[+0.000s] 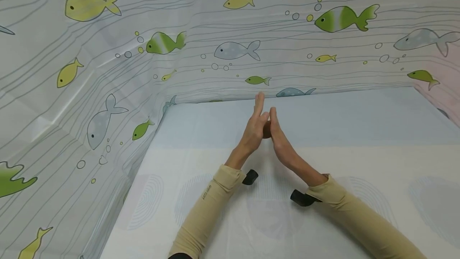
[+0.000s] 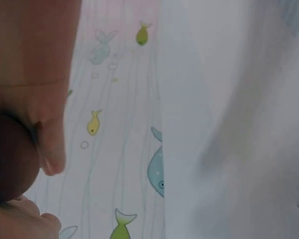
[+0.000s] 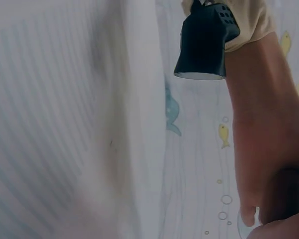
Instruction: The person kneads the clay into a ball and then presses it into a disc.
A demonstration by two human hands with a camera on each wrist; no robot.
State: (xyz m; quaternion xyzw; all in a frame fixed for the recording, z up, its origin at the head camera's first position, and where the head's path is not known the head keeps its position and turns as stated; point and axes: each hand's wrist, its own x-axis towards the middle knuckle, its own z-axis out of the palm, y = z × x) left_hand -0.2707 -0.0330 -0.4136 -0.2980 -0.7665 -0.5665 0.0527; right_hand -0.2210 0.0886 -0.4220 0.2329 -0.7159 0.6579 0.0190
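Above the table, my two hands face each other with a brown rounded object pressed between the palms. My left hand has straight fingers pointing up and away. My right hand leans in from the other side, its fingers extended too. In the left wrist view the brown rounded object lies between the right hand above and part of the left hand below. In the right wrist view it appears as a dark, blurred shape; I cannot tell its exact kind.
A pale table cover with a blue-grey band and circle prints lies under the arms. Fish-patterned curtains hang behind and at the left. Black wrist cameras stick out from the beige sleeves.
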